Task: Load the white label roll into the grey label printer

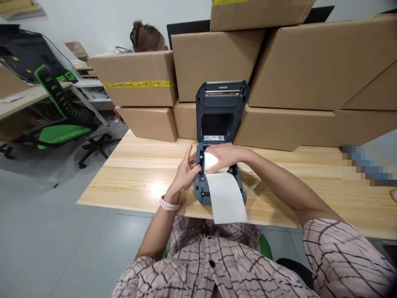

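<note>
A dark grey label printer [201,194] stands on the wooden table near its front edge, its lid [217,108] raised. Inside lies a white label roll [211,160], with a strip of label paper [228,198] running forward out of the printer and over the table edge. My right hand [225,155] is wrapped over the roll from behind and above. At the printer's left side is my left hand [187,169], fingers spread and thumb touching the side rim near the roll's left end. The roll's right part is mostly under my right hand.
Cardboard boxes [291,70] are stacked along the back of the table [124,178], close behind the lid. A green office chair [65,128] and another desk [18,103] are at the left. A person's head [147,37] shows behind the boxes.
</note>
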A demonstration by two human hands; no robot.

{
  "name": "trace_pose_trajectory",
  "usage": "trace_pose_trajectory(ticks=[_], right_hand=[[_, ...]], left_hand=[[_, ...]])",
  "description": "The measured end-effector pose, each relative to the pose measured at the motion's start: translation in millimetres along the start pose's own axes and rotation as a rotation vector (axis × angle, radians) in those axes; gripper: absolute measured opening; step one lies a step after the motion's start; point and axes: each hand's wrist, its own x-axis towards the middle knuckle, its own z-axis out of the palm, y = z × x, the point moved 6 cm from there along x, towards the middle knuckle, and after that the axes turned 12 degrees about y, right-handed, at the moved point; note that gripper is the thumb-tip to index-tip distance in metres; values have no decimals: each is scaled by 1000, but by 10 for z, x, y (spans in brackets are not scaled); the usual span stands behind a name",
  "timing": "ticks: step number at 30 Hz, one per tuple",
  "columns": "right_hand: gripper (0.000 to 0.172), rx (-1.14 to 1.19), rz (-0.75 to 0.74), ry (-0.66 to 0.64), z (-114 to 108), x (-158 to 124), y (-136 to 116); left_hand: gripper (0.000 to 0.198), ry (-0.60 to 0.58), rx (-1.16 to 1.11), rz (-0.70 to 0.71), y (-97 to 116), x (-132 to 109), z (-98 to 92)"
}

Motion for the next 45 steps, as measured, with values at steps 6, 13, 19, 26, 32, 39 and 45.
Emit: trace_pose_trajectory(ticks=[6, 13, 19, 26, 32, 39, 45], right_hand=[[57, 40, -71, 198, -66, -343, -148], [47, 185, -178, 365, 199, -1244, -658], [45, 94, -92, 524, 499, -1324, -831], [48, 54, -79, 552, 520, -1320, -911], [53, -25, -40, 589, 577, -1306, -1028], [50, -19, 20, 623, 594, -1249, -1087], [51, 5, 34, 614, 595, -1245, -1090]], left_hand=[[104, 22, -5, -12, 13, -13, 4], [96, 47, -52, 1, 22, -40, 7], [85, 96, -23, 13, 7, -48, -1], [78, 85, -5, 47, 44, -46, 13], [72, 99, -20, 87, 76, -49, 31], [63, 99, 60, 122, 142, -62, 18], [63, 108, 69, 113, 168, -66, 18]])
